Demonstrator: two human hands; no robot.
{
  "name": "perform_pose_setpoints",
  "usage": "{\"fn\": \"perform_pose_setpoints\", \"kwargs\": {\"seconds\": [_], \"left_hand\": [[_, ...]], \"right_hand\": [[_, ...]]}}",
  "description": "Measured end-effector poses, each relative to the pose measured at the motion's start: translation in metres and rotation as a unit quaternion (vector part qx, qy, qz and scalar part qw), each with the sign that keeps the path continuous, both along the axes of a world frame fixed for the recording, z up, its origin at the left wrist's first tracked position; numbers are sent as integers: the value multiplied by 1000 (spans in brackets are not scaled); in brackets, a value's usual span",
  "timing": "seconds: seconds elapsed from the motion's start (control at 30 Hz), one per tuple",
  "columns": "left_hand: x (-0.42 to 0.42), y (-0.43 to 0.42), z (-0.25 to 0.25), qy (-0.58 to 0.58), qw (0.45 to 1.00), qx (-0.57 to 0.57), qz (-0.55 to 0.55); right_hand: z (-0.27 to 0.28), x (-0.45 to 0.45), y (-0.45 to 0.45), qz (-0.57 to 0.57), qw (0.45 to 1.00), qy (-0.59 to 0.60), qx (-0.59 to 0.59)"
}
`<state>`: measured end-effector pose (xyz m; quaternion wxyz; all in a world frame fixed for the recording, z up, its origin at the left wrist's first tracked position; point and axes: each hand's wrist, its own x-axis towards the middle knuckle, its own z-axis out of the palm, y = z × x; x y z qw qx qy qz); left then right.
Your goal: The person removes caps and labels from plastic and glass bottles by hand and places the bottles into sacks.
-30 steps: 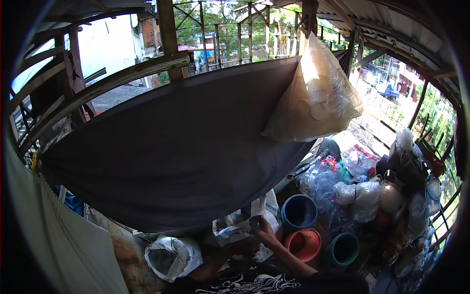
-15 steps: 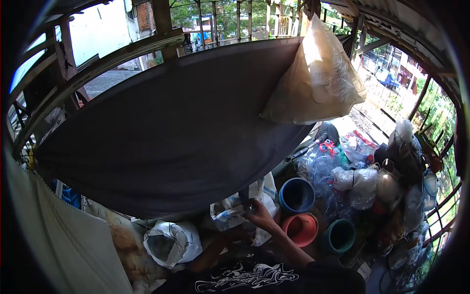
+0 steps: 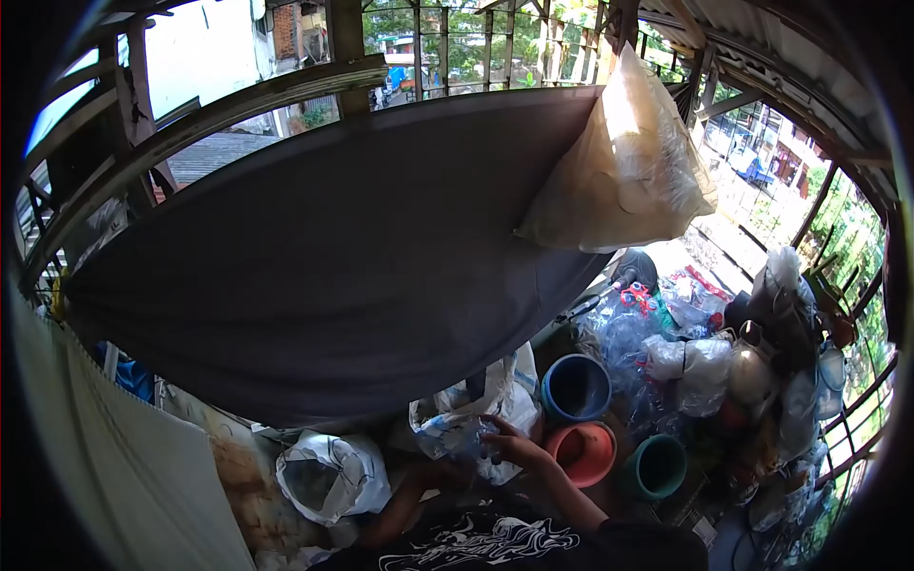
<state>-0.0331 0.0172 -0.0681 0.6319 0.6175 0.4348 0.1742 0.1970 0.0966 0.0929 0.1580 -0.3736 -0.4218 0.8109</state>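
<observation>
Low in the middle of the head view, my right hand [image 3: 507, 445] is curled around something clear, which looks like plastic. My left hand [image 3: 453, 473] is in dark shadow just to its left, its fingers too dark to make out. Both hands are at the near side of an open white sack [image 3: 519, 404] with blue marks. A second open white sack [image 3: 362, 476] stands to the left. Right of my right hand are a red bucket [image 3: 583, 454], a blue bucket [image 3: 576, 387] and a green bucket [image 3: 657, 467].
A large dark cloth [image 3: 333, 257] hangs across the view above the hands. A filled translucent bag [image 3: 628, 171] hangs at its right end. Clear plastic and bags [image 3: 690, 366] are heaped at the right. A pale cloth [image 3: 114, 447] hangs at the left.
My right hand has drawn back from the dark strip at the sack's mouth and come lower, with clear material now showing beside its fingers. The view has shifted slightly.
</observation>
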Motion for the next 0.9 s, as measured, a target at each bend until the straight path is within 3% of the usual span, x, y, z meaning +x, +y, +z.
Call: {"fn": "perform_pose_setpoints", "kwargs": {"seconds": [0.2, 0.3, 0.37, 0.43, 0.47, 0.6, 0.67, 0.7, 0.73, 0.77, 0.8, 0.87, 0.9], "left_hand": [[-3, -21, -34, 99, 991, 75, 42], [9, -40, -14, 137, 973, 133, 132], [15, -51, 24, 163, 945, 119, 258], [13, -59, 30, 206, 912, 79, 345], [8, -59, 23, 261, 903, 89, 329], [11, -59, -9, 349, 874, 21, 338], [5, -63, -39, 271, 900, 65, 336], [2, -64, -63, 271, 901, 58, 334], [0, -67, -90, 199, 919, 87, 328], [3, -68, -106, 125, 932, 113, 322], [8, -66, -104, 124, 933, 104, 323], [12, -50, -82, -72, 919, -163, 351], [14, -37, -72, -69, 918, -168, 352]], "right_hand": [[-46, -16, -1, -5, 991, -130, 42], [-71, -24, -7, -17, 973, -186, 132], [-64, -31, -8, -12, 972, -204, 120], [-86, -36, -13, -12, 964, -220, 151], [-96, -39, -17, -14, 955, -228, 191], [-115, -51, -41, -72, 940, -299, 150], [-125, -57, -46, -85, 918, -340, 184], [-129, -59, -46, -87, 923, -326, 183], [-137, -59, -41, -85, 923, -330, 178], [-149, -57, -35, -75, 938, -303, 148], [-161, -52, -27, -68, 945, -291, 129], [-182, -44, -6, -35, 973, -213, 86], [-187, -45, 10, -22, 981, -177, 72]]}}
